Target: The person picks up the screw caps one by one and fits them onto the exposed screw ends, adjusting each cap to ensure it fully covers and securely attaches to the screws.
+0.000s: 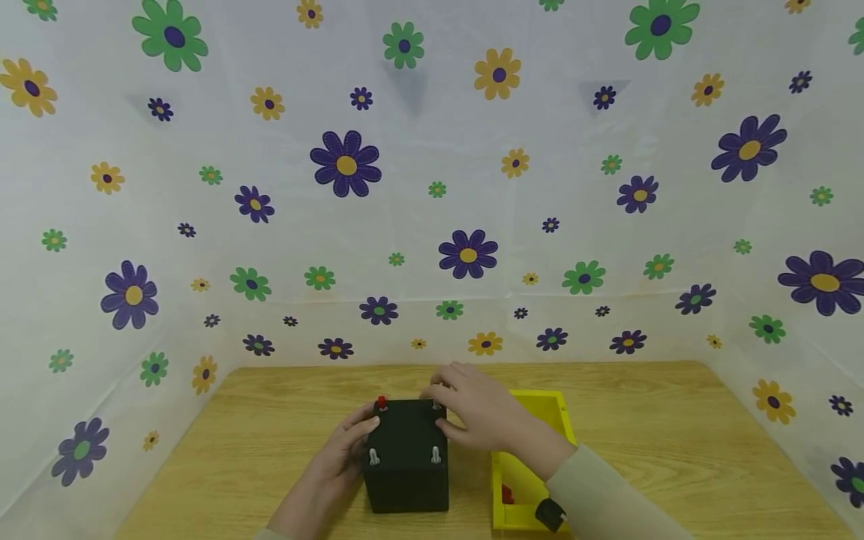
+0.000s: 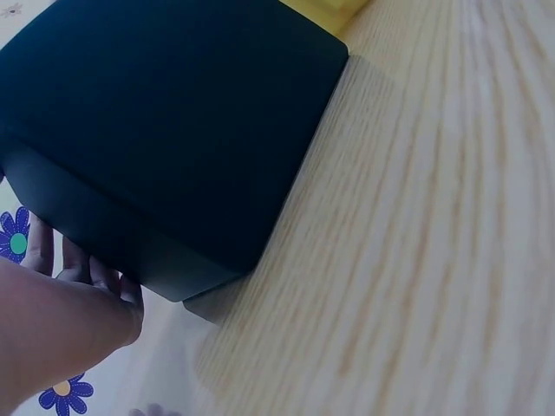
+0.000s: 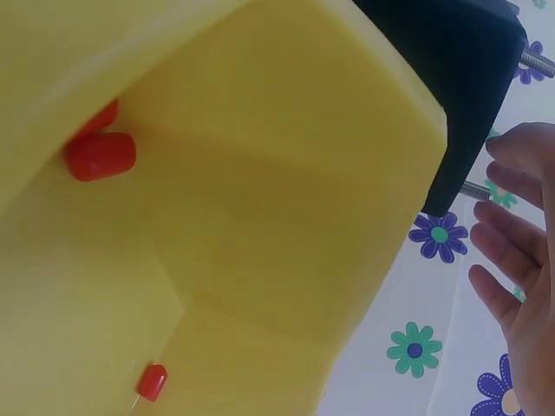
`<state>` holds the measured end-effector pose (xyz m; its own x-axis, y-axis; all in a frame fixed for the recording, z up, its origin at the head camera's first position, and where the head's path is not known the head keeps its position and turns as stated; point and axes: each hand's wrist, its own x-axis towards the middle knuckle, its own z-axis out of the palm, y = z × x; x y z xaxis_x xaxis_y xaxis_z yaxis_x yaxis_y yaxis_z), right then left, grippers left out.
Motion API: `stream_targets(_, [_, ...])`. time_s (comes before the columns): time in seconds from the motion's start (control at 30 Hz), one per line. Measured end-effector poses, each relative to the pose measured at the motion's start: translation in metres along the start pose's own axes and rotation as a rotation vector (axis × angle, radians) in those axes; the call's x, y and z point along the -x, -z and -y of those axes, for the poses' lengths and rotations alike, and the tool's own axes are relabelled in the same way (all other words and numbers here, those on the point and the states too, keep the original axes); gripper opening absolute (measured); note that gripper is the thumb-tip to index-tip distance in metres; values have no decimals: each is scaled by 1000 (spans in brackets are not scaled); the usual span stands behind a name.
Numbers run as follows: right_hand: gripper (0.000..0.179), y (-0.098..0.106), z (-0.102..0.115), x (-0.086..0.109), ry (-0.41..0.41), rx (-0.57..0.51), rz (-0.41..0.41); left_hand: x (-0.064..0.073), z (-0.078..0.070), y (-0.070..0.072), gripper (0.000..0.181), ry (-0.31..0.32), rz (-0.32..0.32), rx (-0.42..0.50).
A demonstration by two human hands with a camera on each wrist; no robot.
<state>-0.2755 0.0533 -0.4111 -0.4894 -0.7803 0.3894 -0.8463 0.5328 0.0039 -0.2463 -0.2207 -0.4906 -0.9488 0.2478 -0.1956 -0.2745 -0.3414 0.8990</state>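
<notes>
A black box [image 1: 408,435] stands on the wooden table, with threaded metal studs at its top corners. A red cap [image 1: 382,402] covers the back left stud, while the front left stud [image 1: 374,456] and front right stud [image 1: 435,454] are bare. My left hand [image 1: 340,450] grips the box's left side, thumb over the top edge. My right hand [image 1: 475,405] is at the back right corner, its loosely bent fingers beside the bare stud [image 3: 475,191] there. Nothing shows between those fingers in the right wrist view.
Just right of the box is a yellow bin [image 1: 496,491], partly under my right forearm. Inside lie red caps [image 3: 101,157], with another red cap [image 3: 153,382] apart from them. A small black piece [image 1: 550,514] is by my right sleeve. Flowered sheeting [image 1: 405,225] encloses the table.
</notes>
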Motion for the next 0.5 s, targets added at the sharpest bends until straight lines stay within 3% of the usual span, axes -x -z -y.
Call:
stream_targets(0.27, [34, -1, -5, 8, -4, 11, -35, 1, 1, 1, 31, -48, 51, 0])
stream_targets(0.5, [37, 3, -8, 16, -13, 15, -38, 1, 3, 1, 33, -54, 40, 2])
